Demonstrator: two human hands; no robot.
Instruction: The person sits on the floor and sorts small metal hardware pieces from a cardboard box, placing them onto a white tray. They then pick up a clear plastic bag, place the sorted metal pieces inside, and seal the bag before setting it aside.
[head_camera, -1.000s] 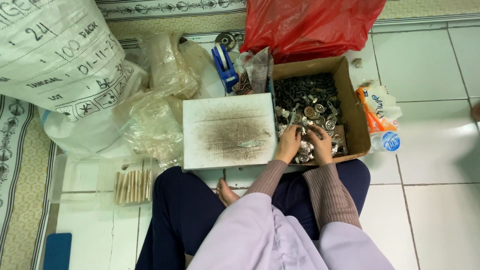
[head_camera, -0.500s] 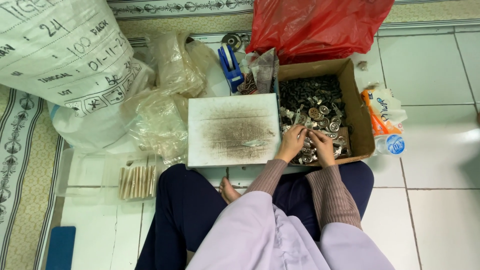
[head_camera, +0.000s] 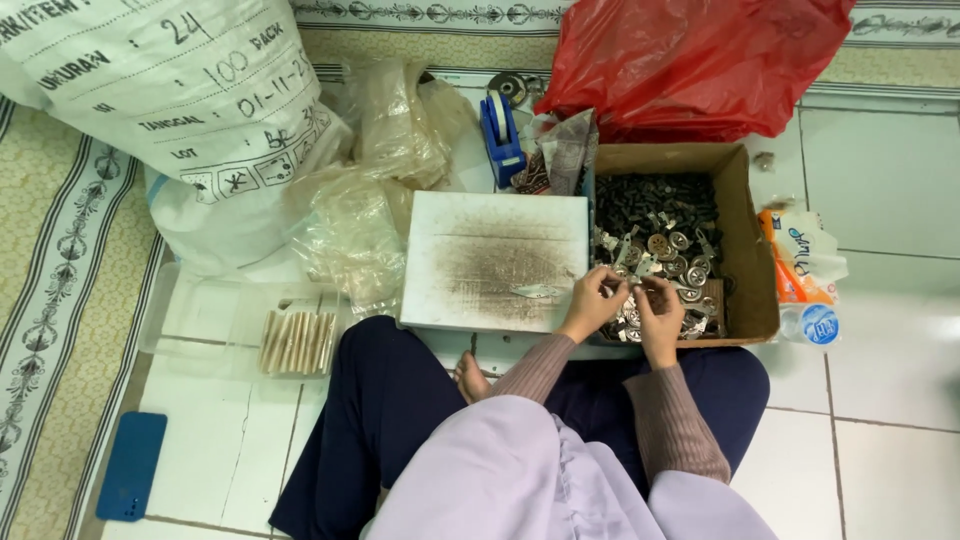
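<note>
I sit cross-legged on a tiled floor. My left hand (head_camera: 593, 303) and my right hand (head_camera: 660, 308) meet over the near left corner of a cardboard box (head_camera: 752, 262), fingers pinched together on small metal parts (head_camera: 640, 285). The box holds a heap of dark and silvery metal parts (head_camera: 655, 225). A worn white board (head_camera: 495, 260) lies just left of the box, with one small silvery piece (head_camera: 535, 291) resting near its right edge.
A red plastic bag (head_camera: 690, 60) lies behind the box, a blue tape dispenser (head_camera: 500, 135) and crumpled clear bags (head_camera: 380, 190) behind the board. A large white sack (head_camera: 170, 100) fills the top left. A clear tray with pale sticks (head_camera: 295, 342), a blue phone (head_camera: 132, 465) and a bottle (head_camera: 810, 322) lie nearby.
Both hands stay at the box's near corner, fingers shifting slightly on the small parts. The view has tilted a little; nothing else has moved.
</note>
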